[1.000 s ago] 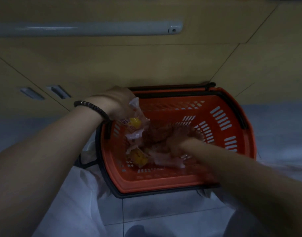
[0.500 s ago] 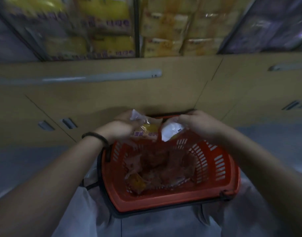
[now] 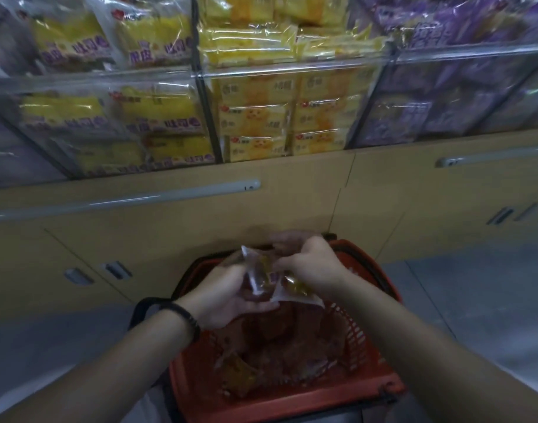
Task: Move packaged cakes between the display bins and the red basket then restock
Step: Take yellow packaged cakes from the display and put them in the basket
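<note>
- Packaged cakes (image 3: 261,277), two clear packets it seems, sit bunched between both hands above the red basket (image 3: 292,395).
- Left hand (image 3: 225,297) grips them from below; right hand (image 3: 312,268) pinches their upper edges.
- Display bins (image 3: 252,117) lie up and ahead, with the packets' long axes pointing roughly that way.
</note>
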The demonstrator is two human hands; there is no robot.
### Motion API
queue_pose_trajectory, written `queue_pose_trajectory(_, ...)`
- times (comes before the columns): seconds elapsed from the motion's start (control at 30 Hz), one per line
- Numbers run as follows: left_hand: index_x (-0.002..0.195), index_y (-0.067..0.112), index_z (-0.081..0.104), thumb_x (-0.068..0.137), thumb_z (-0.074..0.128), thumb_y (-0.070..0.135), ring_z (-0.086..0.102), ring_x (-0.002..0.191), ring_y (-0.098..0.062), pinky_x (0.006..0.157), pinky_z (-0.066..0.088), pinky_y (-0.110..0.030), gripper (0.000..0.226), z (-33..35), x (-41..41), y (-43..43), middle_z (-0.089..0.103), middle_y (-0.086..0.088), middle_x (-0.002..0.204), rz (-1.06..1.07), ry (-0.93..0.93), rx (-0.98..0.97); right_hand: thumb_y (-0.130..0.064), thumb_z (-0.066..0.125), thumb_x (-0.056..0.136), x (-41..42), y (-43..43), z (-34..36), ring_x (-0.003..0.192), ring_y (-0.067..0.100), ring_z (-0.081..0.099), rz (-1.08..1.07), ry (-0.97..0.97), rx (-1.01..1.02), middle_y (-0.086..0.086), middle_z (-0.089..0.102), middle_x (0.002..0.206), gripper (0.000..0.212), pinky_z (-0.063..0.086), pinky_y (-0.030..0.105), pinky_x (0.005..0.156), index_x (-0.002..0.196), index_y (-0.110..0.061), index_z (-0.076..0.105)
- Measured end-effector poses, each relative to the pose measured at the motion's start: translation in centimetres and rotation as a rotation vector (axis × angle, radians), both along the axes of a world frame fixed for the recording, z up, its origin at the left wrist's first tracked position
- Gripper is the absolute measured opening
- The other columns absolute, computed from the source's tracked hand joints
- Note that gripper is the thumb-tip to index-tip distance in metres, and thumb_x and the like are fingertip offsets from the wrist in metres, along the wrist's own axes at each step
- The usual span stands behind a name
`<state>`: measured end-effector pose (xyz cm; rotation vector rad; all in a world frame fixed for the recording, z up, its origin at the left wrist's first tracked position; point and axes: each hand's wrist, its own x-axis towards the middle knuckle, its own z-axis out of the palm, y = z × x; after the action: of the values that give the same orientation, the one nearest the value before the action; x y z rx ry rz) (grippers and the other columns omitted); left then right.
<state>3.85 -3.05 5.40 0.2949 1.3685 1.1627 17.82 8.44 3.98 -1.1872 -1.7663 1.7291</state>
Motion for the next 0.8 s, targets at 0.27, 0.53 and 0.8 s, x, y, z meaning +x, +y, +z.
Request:
queue_pose_trajectory(0.27,0.125,0.025,0.068,0.104,0.063,0.019,0.074,0.107,-0.039,0.088,0.061,-0.06,0.023,-1.4,1.4,0.6,0.073,-0.011,0.124,0.146,-0.052,0.037,-0.006,0.062,0.096,-1.1,0.3,0.0,0.08,0.029,0.069,-0.284,0.487,-0.502,0.017,0.069,0.088,0.016,0.055,0.035,0.073,0.109,0.001,0.07)
queue_pose_trajectory(0.53,0.132,0.027,0.059,0.078,0.077,-0.02,0.076,0.103,-0.036,0.086,0.062,-0.053,0.073,-1.8,1.0,1.3,0.076,-0.016,0.116,0.186,0.121,0.206,-0.035,0.049,0.104,-0.7,1.6,2.4,0.068,0.028,0.064,-0.466,0.785,-0.745,0.023,0.067,0.09,0.041,0.054,0.031,0.057,0.11,0.002,0.064)
queue_pose_trajectory(0.8,0.129,0.025,0.062,0.079,0.07,-0.025,0.076,0.102,-0.033,0.086,0.063,-0.055,0.071,-1.4,-0.2,0.9,0.077,-0.01,0.114,0.114,0.228,0.226,-0.012,0.068,0.095,0.4,3.0,3.0,0.074,0.021,0.066,-0.363,0.329,-0.052,0.005,0.072,0.091,0.005,0.05,0.031,0.06,0.094,-0.016,0.071)
